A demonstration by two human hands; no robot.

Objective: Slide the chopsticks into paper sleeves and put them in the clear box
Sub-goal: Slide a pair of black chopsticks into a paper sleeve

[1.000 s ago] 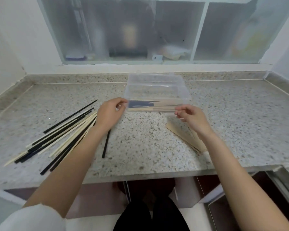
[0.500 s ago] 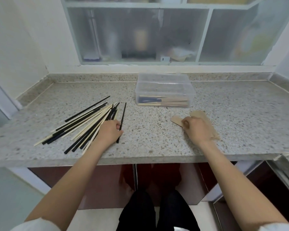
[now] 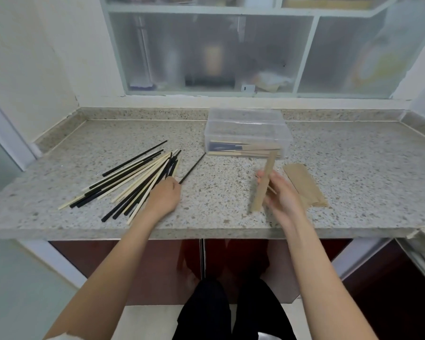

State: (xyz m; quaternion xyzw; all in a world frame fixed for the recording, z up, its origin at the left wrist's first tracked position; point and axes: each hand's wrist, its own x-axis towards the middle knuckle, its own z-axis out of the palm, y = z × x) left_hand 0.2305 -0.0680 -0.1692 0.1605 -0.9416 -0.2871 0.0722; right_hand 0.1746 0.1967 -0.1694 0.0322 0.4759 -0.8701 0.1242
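Roughly, most is left: a loose pile of chopsticks (image 3: 133,177) lies left on the table (image 3: 231,212), my left hand (image 3: 163,198) pinching at its near ends. My right hand (image 3: 284,198) pinches one paper sleeve (image 3: 263,185) beside the spare sleeves (image 3: 304,185). Behind, the clear box (image 3: 248,133) holds a few sleeved pairs, with open room between the hands and the near edge close.

From my feed I see two bare forearms reaching up from the bottom edge, with the left hand (image 3: 163,198) at about 10 o'clock of frame centre and the right hand (image 3: 281,196) at about 2 o'clock. Neither wrist nor any finger carries anything I can make out. A sliver of white sleeve (image 3: 59,336) shows at 7 o'clock, at the left arm's upper end. At 6 o'clock, dark black trousers (image 3: 227,312) cover both legs, standing close together.
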